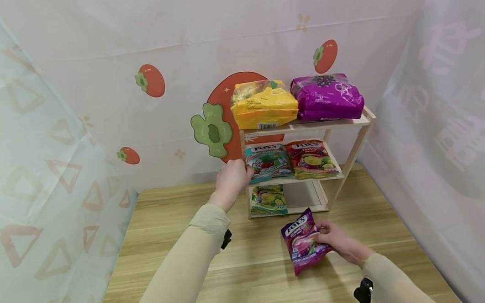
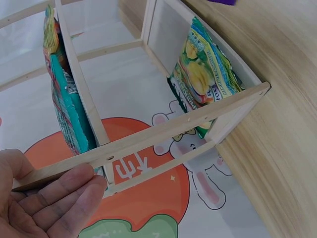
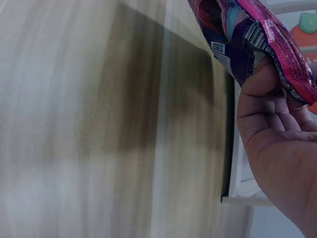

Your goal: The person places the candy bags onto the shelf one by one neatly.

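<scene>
My right hand (image 1: 341, 241) pinches a purple bag of Fox's Berries candy (image 1: 304, 245) by its right edge, in front of the shelf; in the right wrist view the bag (image 3: 257, 39) is held above the tabletop. At the left side of the small wooden shelf (image 1: 303, 126), my left hand (image 1: 232, 178) grips the upright post (image 2: 143, 136), thumb on one side and fingers on the other. Beside that hand, on the middle tier, stand a teal mint candy bag (image 1: 268, 163) and a red fruits candy bag (image 1: 311, 159). A green-yellow candy bag (image 1: 268, 199) occupies the bottom tier's left side.
On the top tier lie a yellow bag (image 1: 264, 105) and a purple bag (image 1: 326, 96). The shelf stands on a wood-grain table (image 1: 176, 228) near a printed cloth backdrop (image 1: 100, 108), with more cloth along both sides.
</scene>
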`<state>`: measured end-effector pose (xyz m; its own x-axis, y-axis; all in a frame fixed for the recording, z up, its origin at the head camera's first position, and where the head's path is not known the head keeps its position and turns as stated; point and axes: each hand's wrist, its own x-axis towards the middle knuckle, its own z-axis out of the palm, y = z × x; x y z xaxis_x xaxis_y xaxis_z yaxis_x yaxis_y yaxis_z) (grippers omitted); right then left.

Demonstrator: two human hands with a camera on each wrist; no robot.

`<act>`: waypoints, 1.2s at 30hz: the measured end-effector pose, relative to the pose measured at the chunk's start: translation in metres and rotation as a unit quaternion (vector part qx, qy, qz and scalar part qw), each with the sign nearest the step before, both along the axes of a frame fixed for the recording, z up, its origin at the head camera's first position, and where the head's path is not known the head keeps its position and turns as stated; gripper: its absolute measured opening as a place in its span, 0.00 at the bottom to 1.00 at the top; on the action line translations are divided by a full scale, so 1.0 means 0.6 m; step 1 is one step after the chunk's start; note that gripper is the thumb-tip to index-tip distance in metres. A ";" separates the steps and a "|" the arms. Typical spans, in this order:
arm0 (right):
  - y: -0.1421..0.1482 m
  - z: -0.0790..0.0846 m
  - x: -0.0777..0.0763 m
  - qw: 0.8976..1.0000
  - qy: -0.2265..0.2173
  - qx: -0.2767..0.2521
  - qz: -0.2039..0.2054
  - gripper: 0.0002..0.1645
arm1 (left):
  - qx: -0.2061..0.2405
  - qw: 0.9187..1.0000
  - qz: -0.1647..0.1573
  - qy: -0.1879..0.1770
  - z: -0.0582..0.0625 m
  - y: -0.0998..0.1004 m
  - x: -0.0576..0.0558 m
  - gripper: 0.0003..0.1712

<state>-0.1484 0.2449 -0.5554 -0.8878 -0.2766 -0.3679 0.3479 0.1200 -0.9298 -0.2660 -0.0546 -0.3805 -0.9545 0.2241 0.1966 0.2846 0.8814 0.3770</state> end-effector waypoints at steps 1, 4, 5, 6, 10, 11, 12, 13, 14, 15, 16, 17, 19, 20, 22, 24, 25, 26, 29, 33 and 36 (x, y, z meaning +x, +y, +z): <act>0.004 0.004 -0.001 1.000 0.001 -0.007 -0.001 0.28 | 0.000 1.000 0.000 0.000 0.000 0.000 0.000 0.25; 0.013 0.014 -0.004 1.000 0.007 -0.026 -0.009 0.28 | -0.001 1.000 0.001 -0.002 0.001 0.000 0.000 0.24; 0.016 0.017 -0.006 0.999 0.009 -0.031 -0.011 0.28 | -0.001 1.000 0.001 -0.002 0.001 0.000 0.000 0.24; 0.019 0.020 -0.008 0.999 0.012 -0.034 -0.013 0.28 | -0.001 1.000 0.001 -0.003 0.001 0.000 0.000 0.24; 0.028 0.030 -0.016 0.999 0.023 -0.044 -0.017 0.27 | -0.001 1.000 0.001 -0.004 0.001 0.000 0.000 0.25; 0.030 0.033 -0.019 0.998 0.026 -0.047 -0.017 0.26 | -0.001 1.000 0.002 -0.004 0.001 -0.001 0.000 0.25; 0.031 0.035 -0.021 0.998 0.027 -0.050 -0.019 0.25 | -0.001 1.000 0.001 -0.004 0.000 -0.001 0.000 0.25; 0.032 0.036 -0.023 0.998 0.029 -0.052 -0.021 0.24 | -0.001 1.000 0.001 -0.005 0.000 -0.001 0.000 0.25; 0.034 0.038 -0.025 0.998 0.031 -0.054 -0.023 0.23 | -0.001 1.000 0.001 -0.005 0.000 -0.001 0.000 0.25; 0.036 0.040 -0.026 0.998 0.033 -0.056 -0.024 0.22 | -0.001 1.000 0.001 -0.006 0.000 -0.001 0.000 0.25; 0.037 0.041 -0.028 0.997 0.033 -0.059 -0.026 0.20 | -0.001 1.000 0.000 -0.006 -0.001 -0.001 -0.001 0.25; 0.039 0.041 -0.030 0.997 0.033 -0.061 -0.028 0.19 | -0.001 1.000 0.000 -0.007 -0.001 -0.001 -0.001 0.25; 0.042 0.042 -0.034 0.997 0.037 -0.062 -0.032 0.18 | 0.000 1.000 -0.001 -0.008 -0.001 -0.001 -0.001 0.25; 0.044 0.042 -0.036 0.997 0.039 -0.064 -0.034 0.17 | 0.000 1.000 -0.001 -0.008 -0.001 -0.001 -0.001 0.25; 0.046 0.041 -0.039 0.996 0.043 -0.067 -0.038 0.17 | 0.000 1.000 -0.001 -0.008 -0.001 -0.001 -0.001 0.25; 0.047 0.039 -0.043 0.996 0.047 -0.066 -0.041 0.18 | 0.000 1.000 -0.002 -0.010 -0.001 -0.001 -0.001 0.25; 0.047 0.039 -0.045 0.996 0.049 -0.064 -0.042 0.18 | 0.000 1.000 -0.002 -0.011 -0.001 -0.001 0.000 0.25; 0.047 0.038 -0.047 0.996 0.050 -0.064 -0.044 0.19 | 0.001 1.000 -0.001 -0.012 0.000 -0.001 0.000 0.25; 0.045 0.032 -0.053 0.996 0.050 -0.054 -0.049 0.20 | 0.002 1.000 -0.001 -0.011 0.000 -0.001 0.000 0.25; 0.043 0.021 -0.063 0.997 0.050 -0.043 -0.048 0.21 | 0.000 1.000 -0.001 -0.004 0.000 -0.001 0.000 0.25; 0.044 0.014 -0.067 0.997 0.051 -0.038 -0.046 0.23 | -0.002 1.000 -0.003 0.000 0.000 0.000 0.001 0.25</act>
